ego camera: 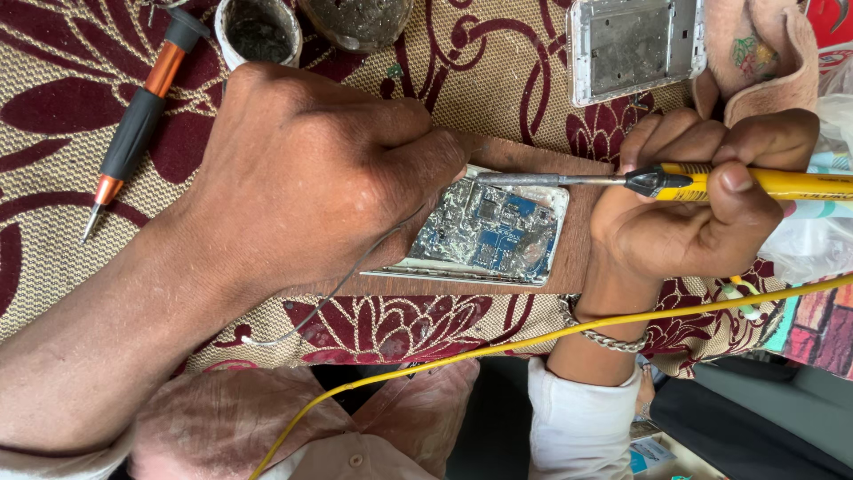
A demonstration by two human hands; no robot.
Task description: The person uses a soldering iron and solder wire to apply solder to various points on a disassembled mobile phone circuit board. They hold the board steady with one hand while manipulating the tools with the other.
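The right hand (689, 209) grips a yellow soldering iron (657, 182), tip at the circuit board's (493, 236) top edge. The left hand (324, 173), fingers curled, pins the board and pinches solder wire (342, 289). I reckon a slip could burn those fingertips or bridge chips.

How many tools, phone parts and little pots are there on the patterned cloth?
Tools: 2, the yellow-handled soldering iron in the right hand and the black-and-orange screwdriver.
Phone parts: 2, the blue circuit board in its silver frame under the left hand and the empty silver phone frame.
Little pots: 2, white cup and dark round bowl.
Total: 6
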